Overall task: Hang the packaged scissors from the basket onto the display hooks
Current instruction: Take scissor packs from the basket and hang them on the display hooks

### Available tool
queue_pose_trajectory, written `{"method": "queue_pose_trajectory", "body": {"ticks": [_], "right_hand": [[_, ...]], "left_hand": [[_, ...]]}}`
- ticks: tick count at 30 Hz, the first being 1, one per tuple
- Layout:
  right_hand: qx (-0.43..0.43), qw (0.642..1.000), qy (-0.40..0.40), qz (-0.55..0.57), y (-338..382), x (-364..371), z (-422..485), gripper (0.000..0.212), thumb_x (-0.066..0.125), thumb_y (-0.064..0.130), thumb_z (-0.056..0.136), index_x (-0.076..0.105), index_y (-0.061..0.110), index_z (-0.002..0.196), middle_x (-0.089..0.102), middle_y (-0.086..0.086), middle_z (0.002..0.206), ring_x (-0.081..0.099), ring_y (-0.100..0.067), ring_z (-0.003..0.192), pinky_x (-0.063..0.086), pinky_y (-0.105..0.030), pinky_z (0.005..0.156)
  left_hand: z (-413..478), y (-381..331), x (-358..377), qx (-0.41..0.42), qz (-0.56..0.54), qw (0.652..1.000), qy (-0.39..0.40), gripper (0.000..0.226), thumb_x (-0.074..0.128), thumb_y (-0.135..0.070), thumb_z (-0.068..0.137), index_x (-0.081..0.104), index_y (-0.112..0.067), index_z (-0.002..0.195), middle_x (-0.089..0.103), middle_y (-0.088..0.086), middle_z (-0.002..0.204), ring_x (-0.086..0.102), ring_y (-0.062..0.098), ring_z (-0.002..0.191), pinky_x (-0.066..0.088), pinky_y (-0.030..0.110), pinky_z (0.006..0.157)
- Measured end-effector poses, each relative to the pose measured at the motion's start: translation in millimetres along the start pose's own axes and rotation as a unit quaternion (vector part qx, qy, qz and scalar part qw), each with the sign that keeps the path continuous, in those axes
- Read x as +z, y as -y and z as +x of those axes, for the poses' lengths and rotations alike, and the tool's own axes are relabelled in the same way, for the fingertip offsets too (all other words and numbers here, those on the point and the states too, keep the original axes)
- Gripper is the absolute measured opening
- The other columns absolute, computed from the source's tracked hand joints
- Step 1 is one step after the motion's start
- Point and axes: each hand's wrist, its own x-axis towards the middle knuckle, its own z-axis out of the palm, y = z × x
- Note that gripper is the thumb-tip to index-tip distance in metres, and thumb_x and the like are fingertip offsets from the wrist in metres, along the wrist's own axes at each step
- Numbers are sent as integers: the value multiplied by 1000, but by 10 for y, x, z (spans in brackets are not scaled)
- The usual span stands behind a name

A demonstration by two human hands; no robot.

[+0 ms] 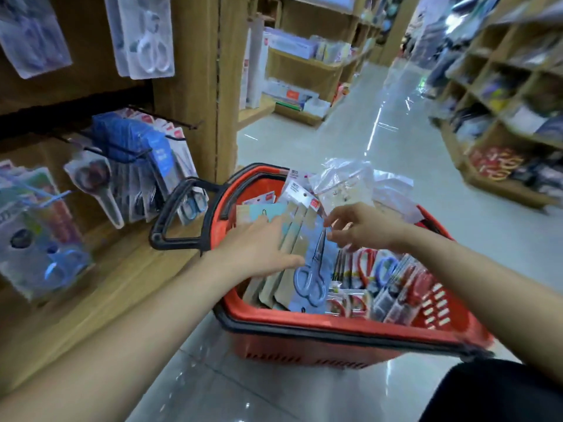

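Red plastic, the basket (304, 325) sits on the floor (335, 141) tight against the wooden rack (195, 71), so I can reach the hooks (128, 153) without taking a step. My left hand (259, 248) lies flat on the fanned card packs (274, 287), fingers (274, 222) straight and spread, steadying the stack so one can be drawn off. My right hand (362, 226) hovers at the top edge of the front pack (310, 278), grey scissors on blue card, its fingers curled toward the corner; I cannot tell whether they pinch it. Every pack left to hang lies in the basket. One hook (170, 118) above the blue stock (134, 138) looks bare, a likely spot.
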Motion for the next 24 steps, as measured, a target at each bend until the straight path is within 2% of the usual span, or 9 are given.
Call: {"method": "queue_pose_trajectory", "body": {"ticks": [3,5,10,13,14,16,18,20,24], "right_hand": [[69,995,5,69,-232,-5,-90,30,70,10,97,62,5,126,72,-14,102,71,-24,78,63,-31,67],[95,985,-18,141,-358,-14,-104,35,70,8,97,60,2,130,76,-13,103,72,-27,82,64,-34,69],[112,965,-27,235,-430,136,-57,47,68,8,97,53,0,141,66,-19,127,71,-24,84,65,-43,77],[114,963,23,244,-315,299,-63,65,71,13,96,40,6,153,55,-8,145,70,-20,98,64,-42,81],[110,960,33,257,-283,362,-64,66,72,13,95,40,10,153,52,-4,146,70,-20,102,63,-44,85],[104,947,31,302,-222,472,-79,58,74,8,93,47,18,143,58,0,129,73,-23,101,61,-49,90],[95,939,-1,329,-213,551,-62,56,74,-2,90,50,14,138,60,0,113,74,-21,87,64,-43,81],[79,940,-36,330,-220,603,-46,65,76,-6,86,49,12,143,54,-4,121,73,-20,83,64,-35,70],[30,947,-55,315,-150,648,-49,70,77,-9,84,51,18,143,48,-6,125,70,-18,84,65,-38,77]], "left_hand": [[123,-17,137,-14,-29,998,46,112,73,-70,80,13,-21,161,44,15,152,48,37,138,45,45,107],[176,-11,174,-22,-82,994,63,118,81,-61,77,10,-18,160,51,14,147,53,35,131,48,46,106],[259,39,168,-60,-167,983,57,102,91,-47,72,32,-12,147,54,9,144,54,30,129,47,41,105],[269,44,194,-87,-224,970,36,92,90,-41,69,42,-16,144,55,3,137,56,25,121,49,34,93],[276,36,204,-91,-243,965,30,89,88,-41,66,45,-17,141,58,3,132,58,24,115,50,33,87],[295,36,220,-96,-275,956,16,82,81,-41,61,49,-19,134,62,2,123,62,22,105,50,32,76],[298,52,203,-99,-303,948,9,73,80,-39,63,52,-19,128,64,1,117,63,19,99,50,32,71],[283,58,174,-102,-352,931,5,62,78,-40,62,59,-21,117,69,-2,108,68,18,94,59,38,78],[244,49,184,-72,-390,917,36,55,79,-48,56,70,-27,107,77,-6,100,74,16,94,61,44,88]]}}
